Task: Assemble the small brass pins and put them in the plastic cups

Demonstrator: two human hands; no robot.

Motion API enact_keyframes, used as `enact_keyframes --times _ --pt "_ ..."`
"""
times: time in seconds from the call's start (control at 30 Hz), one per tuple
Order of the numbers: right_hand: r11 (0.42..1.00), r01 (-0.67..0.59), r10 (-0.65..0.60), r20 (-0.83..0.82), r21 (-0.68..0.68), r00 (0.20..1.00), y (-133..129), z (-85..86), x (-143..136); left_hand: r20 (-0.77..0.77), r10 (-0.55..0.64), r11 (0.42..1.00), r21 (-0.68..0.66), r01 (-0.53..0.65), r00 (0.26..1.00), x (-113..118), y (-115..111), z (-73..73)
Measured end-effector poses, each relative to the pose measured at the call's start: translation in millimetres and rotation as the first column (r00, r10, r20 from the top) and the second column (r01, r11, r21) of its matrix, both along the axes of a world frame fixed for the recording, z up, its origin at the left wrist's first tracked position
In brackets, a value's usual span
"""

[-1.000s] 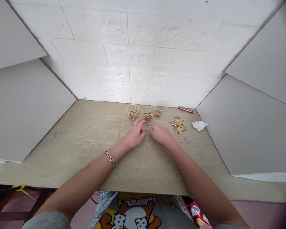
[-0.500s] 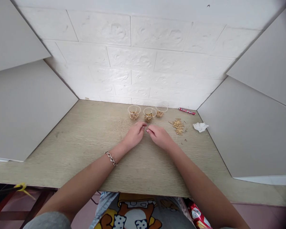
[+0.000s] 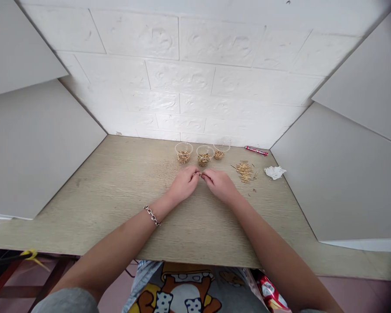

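Note:
Fingertips of my left hand (image 3: 185,181) and my right hand (image 3: 219,184) meet above the middle of the table, both closed in a pinch. Between them shows a thin gold-coloured pin (image 3: 200,174), mostly covered by the fingers. Just beyond the hands stand clear plastic cups: a left cup (image 3: 183,149) and a middle cup (image 3: 205,152), each with small gold-coloured metal pieces inside. A third cup (image 3: 222,146), at the right, holds fewer pieces. To the right of my right hand lies a loose pile of gold-coloured pins (image 3: 244,172).
A crumpled white tissue (image 3: 275,172) and a red tube-shaped packet (image 3: 256,151) lie at the right of the wooden table (image 3: 117,191). Tiny specks are scattered left of the cups. A white brick-patterned wall (image 3: 195,78) closes the back; grey panels (image 3: 35,148) flank both sides.
Both hands stay in nearly the same place, with fingertips slightly shifted around the pin. The whole view has moved a little; cups and pile stay put.

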State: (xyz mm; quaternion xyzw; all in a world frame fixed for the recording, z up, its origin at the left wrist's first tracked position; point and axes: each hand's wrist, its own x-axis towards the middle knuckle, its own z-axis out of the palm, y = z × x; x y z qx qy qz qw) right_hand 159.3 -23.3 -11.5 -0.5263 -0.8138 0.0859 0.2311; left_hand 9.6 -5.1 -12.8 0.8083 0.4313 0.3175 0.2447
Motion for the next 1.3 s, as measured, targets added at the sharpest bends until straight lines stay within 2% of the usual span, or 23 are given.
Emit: enact_keyframes --times 0.3,0.4,0.47,0.53,0.63,0.73,0.83,0.93,1.1,1.3 --pt "0.999 -0.010 0.008 0.038 0.035 0.999 -5 6.0 -3 -0.002 -0.006 1.000 -0.009 0.006 1.000 -2 3 2.8" --pt "1.000 0.003 -0.003 -0.046 -0.008 0.999 -6 6.9 -2 0.001 -0.024 0.999 -0.029 0.024 1.000 -2 4 2.2" --pt "0.997 0.015 -0.027 -0.173 -0.070 0.985 -6 4.3 -3 0.010 -0.030 0.999 -0.037 0.030 0.999 -1 4 2.0" --pt "0.989 0.027 -0.076 -0.340 -0.146 0.937 -4 -1.5 -6 0.018 -0.043 0.998 -0.038 0.044 0.999 -1 4 1.9" --pt "0.962 0.025 -0.178 -0.558 -0.272 0.810 0 -13.5 -11 0.034 -0.080 0.996 -0.028 0.081 0.996 0 3 1.5" --pt "0.935 0.011 -0.261 -0.670 -0.353 0.695 4 -22.6 -15 0.042 -0.104 0.995 -0.007 0.104 0.994 1 2 1.3" --pt "0.931 0.034 -0.299 -0.706 -0.364 0.642 5 -23.9 -17 0.028 -0.115 0.993 0.015 0.115 0.993 1 1 1.0" --pt "0.946 0.085 -0.287 -0.692 -0.311 0.662 3 -19.5 -16 0.016 -0.128 0.991 0.037 0.127 0.992 2 1 -0.3" --pt "0.960 0.156 -0.268 -0.595 -0.234 0.758 -1 -13.1 -16 -0.010 -0.139 0.987 0.080 0.139 0.990 3 1 -3.4" --pt "0.962 0.209 -0.268 -0.452 -0.177 0.851 -1 -13.6 -14 -0.026 -0.150 0.986 0.071 0.151 0.988 3 0 -4.7"
